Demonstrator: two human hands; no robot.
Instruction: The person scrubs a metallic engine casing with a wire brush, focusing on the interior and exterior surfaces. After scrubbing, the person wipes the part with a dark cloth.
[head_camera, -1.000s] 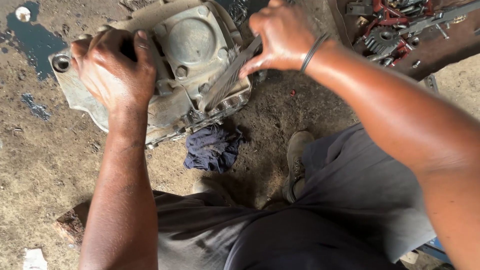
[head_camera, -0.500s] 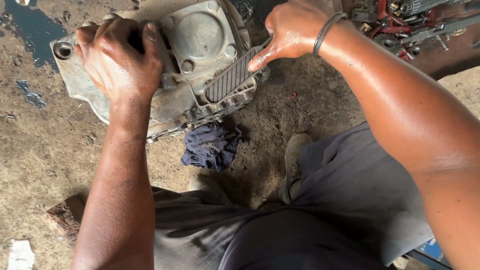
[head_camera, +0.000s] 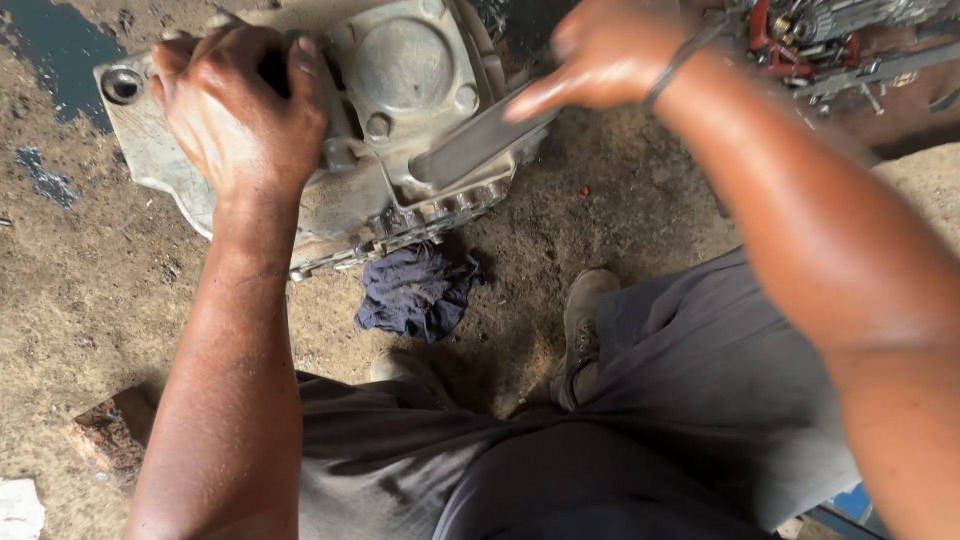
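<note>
**A:** Your left hand is clamped over the top edge of the grimy grey cast-metal engine casing, fingers curled into its recess. The casing sits tilted on the dirt floor, just ahead of your knees.

**B:** And your right hand?

**A:** Closed around one end of a flat grey metal bar, a file or scraper by the look of it, though it is blurred. Its far end lies against the casing's lower edge, beside the round cover plate.

**B:** What worries you?

**A:** I judge the bar could skid off that edge if you press at a shallow angle, and your left knuckles are close by. The casing rests only on loose earth, so a hard push may rock it towards your worn brown shoe.

**B:** And the crumpled dark blue rag?

**A:** It lies just below the casing, touching or nearly so. If the casing slides onto it, your grip may shift.
</note>
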